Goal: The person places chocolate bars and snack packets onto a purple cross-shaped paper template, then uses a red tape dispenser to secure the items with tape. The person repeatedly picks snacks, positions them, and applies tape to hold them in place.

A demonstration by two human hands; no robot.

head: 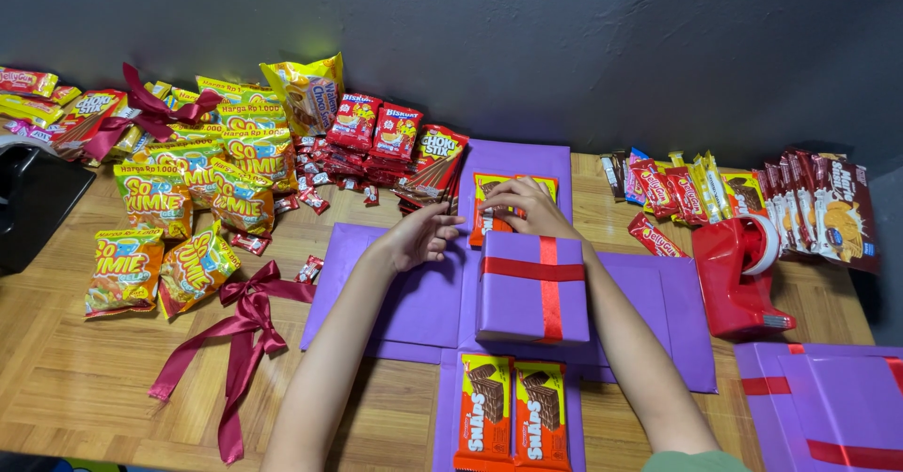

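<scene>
**Purple flap gets its snack packs pressed flat**

Purple paper cross lies unfolded on the wooden table, a ribboned purple box at its centre. On the far flap sit orange snack packs. The right hand rests on them, fingers curled, pressing; the left hand, loosely bent, steadies the paper beside. Best to hold the packs square to the flap edges while pressing evenly.

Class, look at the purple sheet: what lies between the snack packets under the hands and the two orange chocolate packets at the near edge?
In the head view, a purple box tied with red ribbon.
</scene>
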